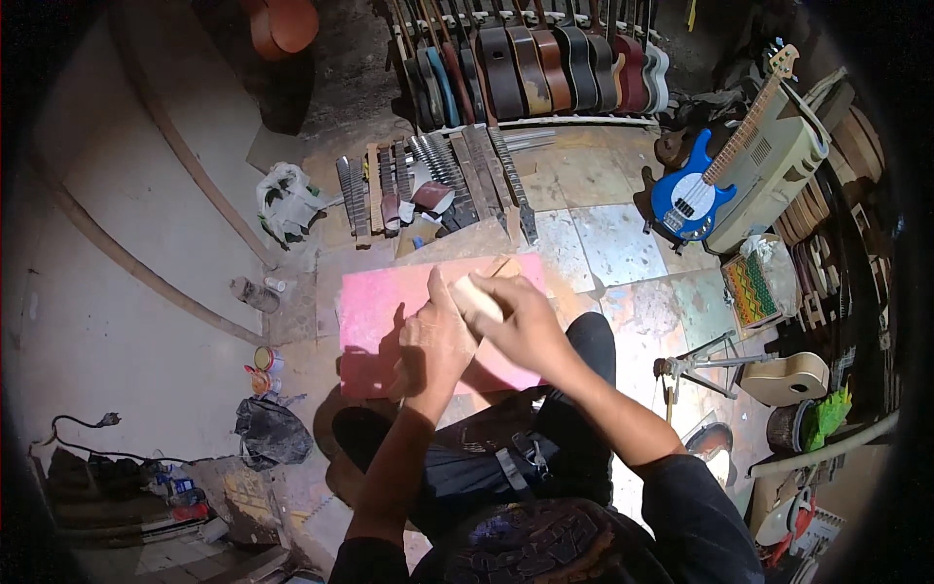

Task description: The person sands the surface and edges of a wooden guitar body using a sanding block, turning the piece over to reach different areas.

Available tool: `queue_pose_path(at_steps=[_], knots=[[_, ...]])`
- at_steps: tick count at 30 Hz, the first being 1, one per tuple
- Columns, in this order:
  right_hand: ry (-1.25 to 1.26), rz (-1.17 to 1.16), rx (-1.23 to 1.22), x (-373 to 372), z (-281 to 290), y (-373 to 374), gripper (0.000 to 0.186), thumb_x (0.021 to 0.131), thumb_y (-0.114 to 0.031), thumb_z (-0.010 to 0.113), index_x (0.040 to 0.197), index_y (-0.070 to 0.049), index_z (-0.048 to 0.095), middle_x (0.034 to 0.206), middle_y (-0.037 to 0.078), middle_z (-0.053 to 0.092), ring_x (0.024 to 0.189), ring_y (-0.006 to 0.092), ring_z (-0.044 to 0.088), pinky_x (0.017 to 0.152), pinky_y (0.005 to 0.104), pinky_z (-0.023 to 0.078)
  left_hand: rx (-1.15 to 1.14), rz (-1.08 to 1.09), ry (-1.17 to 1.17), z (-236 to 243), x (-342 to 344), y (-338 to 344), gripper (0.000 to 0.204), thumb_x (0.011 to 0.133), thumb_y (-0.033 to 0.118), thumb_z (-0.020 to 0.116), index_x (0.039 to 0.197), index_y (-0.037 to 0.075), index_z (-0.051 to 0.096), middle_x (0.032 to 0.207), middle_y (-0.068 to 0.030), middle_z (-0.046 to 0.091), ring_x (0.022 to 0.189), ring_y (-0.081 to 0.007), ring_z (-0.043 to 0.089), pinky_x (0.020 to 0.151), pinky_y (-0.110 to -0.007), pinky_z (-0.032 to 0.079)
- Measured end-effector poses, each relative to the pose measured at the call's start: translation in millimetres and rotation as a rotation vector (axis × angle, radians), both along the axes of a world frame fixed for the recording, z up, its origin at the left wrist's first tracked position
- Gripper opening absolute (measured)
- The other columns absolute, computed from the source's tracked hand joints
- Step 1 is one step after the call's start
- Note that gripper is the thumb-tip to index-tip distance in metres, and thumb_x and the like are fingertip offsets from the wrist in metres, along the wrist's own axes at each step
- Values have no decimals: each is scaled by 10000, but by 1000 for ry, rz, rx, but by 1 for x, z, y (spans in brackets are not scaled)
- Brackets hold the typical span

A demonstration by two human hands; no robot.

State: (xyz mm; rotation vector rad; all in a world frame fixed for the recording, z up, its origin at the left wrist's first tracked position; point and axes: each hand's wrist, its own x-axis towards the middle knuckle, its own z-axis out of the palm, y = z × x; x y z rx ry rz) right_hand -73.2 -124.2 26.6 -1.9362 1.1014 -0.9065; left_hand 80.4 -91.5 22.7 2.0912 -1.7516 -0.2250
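Note:
Over a pink board [372, 310], my two hands work close together. My left hand [435, 339] is closed, with its fingers wrapped round a tan wooden piece [503, 266] whose far end shows beyond the knuckles. Most of that piece is hidden by the hands, so its full shape cannot be made out. In my right hand [527, 328] is a small pale block [476, 299], gripped between thumb and fingers and pressed against the left hand's side of the wooden piece. The right fingers are slightly blurred.
Beyond the board lie several guitar necks [443, 165] on the tiled floor, with a rack of guitars [530, 68] behind. A blue bass guitar [693, 190] leans at the right, near a metal stand [702, 365]. Cans [268, 360] and a black bag [272, 430] sit left.

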Motion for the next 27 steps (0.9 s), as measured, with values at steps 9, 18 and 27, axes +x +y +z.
queue_pose_path(at_steps=[9, 18, 27], knots=[[-21, -33, -72, 1, -12, -3, 430, 925, -169, 769, 1294, 32, 677, 1083, 167, 724, 947, 222, 685, 840, 335, 532, 39, 40, 51, 7, -1, 3, 821, 833, 300, 755, 1500, -13, 393, 885, -272, 728, 820, -456, 726, 758, -556, 573], [-76, -45, -26, -5, -7, 4, 446, 951, -306, 718, 1284, -11, 701, 1049, 193, 740, 973, 301, 711, 894, 397, 541, -27, 17, 1, -5, 2, 5, 863, 838, 359, 784, 1512, 10, 374, 841, -239, 738, 768, -446, 741, 693, -568, 576], [-16, -83, 19, -15, -31, -19, 540, 946, -382, 717, 1313, 13, 681, 1138, 218, 727, 1070, 334, 703, 950, 429, 532, -12, 26, -12, -8, -7, 3, 726, 840, 377, 770, 1420, 32, 499, 953, -254, 746, 851, -441, 743, 746, -550, 587]])
